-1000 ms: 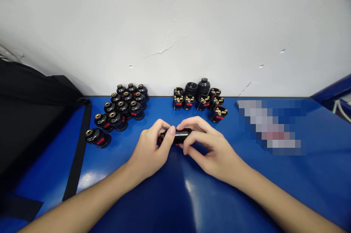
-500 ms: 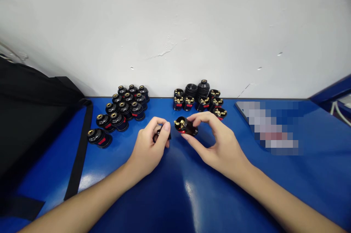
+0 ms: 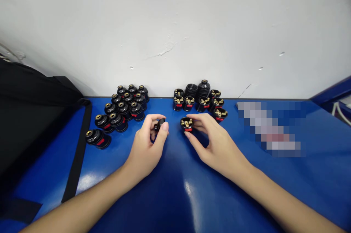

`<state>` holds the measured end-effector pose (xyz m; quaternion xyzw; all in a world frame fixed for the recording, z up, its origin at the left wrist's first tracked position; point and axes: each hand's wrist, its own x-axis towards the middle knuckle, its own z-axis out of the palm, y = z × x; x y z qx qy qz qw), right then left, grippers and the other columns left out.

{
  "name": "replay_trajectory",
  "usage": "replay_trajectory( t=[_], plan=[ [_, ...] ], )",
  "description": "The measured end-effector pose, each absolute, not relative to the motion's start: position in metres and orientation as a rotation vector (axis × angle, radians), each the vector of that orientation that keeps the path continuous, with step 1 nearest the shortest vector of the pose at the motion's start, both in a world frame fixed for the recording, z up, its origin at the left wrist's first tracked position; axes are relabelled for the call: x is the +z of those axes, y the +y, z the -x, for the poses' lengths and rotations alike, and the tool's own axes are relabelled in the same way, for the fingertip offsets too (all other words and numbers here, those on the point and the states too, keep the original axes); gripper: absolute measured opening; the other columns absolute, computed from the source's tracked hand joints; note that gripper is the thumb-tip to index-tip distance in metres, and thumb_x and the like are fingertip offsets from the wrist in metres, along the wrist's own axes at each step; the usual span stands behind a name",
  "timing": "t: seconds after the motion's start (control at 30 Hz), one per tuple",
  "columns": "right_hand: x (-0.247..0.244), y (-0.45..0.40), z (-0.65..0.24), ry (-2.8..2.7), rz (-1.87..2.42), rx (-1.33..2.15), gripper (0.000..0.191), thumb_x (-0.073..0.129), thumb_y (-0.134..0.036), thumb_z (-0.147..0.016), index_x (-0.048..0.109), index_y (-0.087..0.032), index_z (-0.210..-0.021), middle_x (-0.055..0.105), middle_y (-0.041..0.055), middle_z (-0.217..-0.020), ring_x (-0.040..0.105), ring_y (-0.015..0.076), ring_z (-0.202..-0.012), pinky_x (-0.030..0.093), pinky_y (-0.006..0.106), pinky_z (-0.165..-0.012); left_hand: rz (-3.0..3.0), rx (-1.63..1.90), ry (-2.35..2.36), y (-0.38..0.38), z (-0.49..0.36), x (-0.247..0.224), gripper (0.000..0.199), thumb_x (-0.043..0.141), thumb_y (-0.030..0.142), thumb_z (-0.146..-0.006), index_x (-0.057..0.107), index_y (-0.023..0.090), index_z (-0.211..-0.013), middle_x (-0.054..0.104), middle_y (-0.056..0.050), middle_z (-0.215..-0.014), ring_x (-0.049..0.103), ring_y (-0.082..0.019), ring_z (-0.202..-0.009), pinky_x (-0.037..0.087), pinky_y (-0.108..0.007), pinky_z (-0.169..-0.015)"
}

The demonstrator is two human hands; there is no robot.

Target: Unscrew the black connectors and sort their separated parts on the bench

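My right hand point(image 3: 216, 139) pinches a lamp socket body point(image 3: 187, 124), a black cup with brass terminals on top and a red switch tab facing me. Between the thumb and fingers of my left hand point(image 3: 150, 143) is a small black socket cap point(image 3: 159, 125), partly hidden by them. A gap separates the two parts. Behind the right hand are several open socket bodies point(image 3: 189, 103) with brass terminals showing. To the left stand several capped sockets point(image 3: 119, 121) with brass-lined holes on top.
A capped black piece point(image 3: 203, 88) and a ribbed ring stack point(image 3: 191, 90) stand by the white wall point(image 3: 175, 35). A pixelated flat object point(image 3: 270, 127) lies on the right of the blue table point(image 3: 170, 196). A black bag point(image 3: 33, 116) with a strap fills the left.
My right hand has turned the socket body from lying sideways to upright, terminals facing up. My left hand has raised and tilted the cap slightly, so more of it shows.
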<state>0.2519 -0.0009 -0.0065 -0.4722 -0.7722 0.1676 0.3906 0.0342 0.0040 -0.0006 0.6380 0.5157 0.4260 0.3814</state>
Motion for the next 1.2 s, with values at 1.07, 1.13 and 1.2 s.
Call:
replay_trajectory(
  t=[1.07, 1.13, 1.2],
  plan=[
    [0.038, 0.105, -0.203, -2.517, 1.059, -0.538, 0.026, 0.053, -0.009, -0.104, 0.078, -0.008, -0.104, 0.073, 0.0202, -0.116, 0.056, 0.0331, -0.110, 0.045, 0.045, -0.098, -1.716, 1.151, 1.492, 0.011, -0.020, -0.009, 0.034, 0.051, 0.035, -0.107, 0.047, 0.026, -0.140, 0.060, -0.011, -0.131, 0.058, -0.025, -0.120, 0.044, -0.048, -0.109],
    [0.039, 0.110, -0.203, -2.499, 1.099, -0.553, 0.025, 0.055, -0.010, -0.103, 0.079, -0.008, -0.103, 0.071, 0.0211, -0.119, 0.055, 0.0342, -0.112, 0.044, 0.046, -0.098, -1.730, 1.149, 1.480, 0.011, -0.021, -0.009, 0.035, 0.053, 0.034, -0.106, 0.047, 0.025, -0.139, 0.060, -0.011, -0.130, 0.059, -0.025, -0.120, 0.045, -0.048, -0.109],
    [0.041, 0.113, -0.204, -2.493, 1.141, -0.555, 0.025, 0.056, -0.011, -0.102, 0.080, -0.006, -0.103, 0.070, 0.0220, -0.120, 0.055, 0.0351, -0.112, 0.044, 0.046, -0.097, -1.750, 1.146, 1.468, 0.011, -0.021, -0.010, 0.035, 0.054, 0.033, -0.106, 0.047, 0.024, -0.139, 0.061, -0.011, -0.129, 0.059, -0.025, -0.121, 0.045, -0.048, -0.109]
  ],
)
